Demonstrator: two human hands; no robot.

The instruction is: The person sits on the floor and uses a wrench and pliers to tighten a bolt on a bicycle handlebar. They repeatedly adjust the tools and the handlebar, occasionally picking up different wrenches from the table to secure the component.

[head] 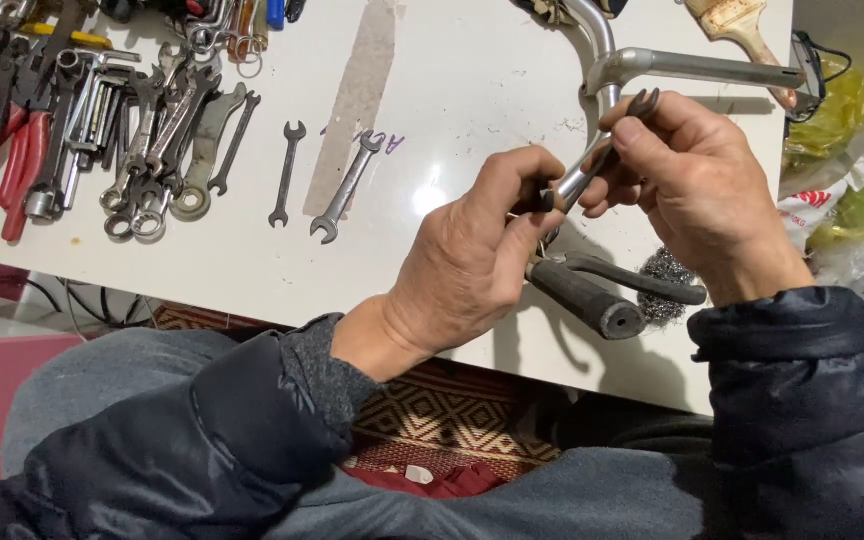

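Note:
My left hand and my right hand meet over the white table. Both grip a small open-end wrench, the left at its lower end, the right at its jaw end near a chrome bicycle handlebar. Below the hands lies the handlebar's black rubber grip with a dark brake lever beside it. A wad of steel wool sits under my right wrist.
Several wrenches lie in a pile at the table's left, with red-handled pliers beyond them. Two single wrenches lie nearer the middle. A paintbrush rests at top right. Plastic bags crowd the right edge.

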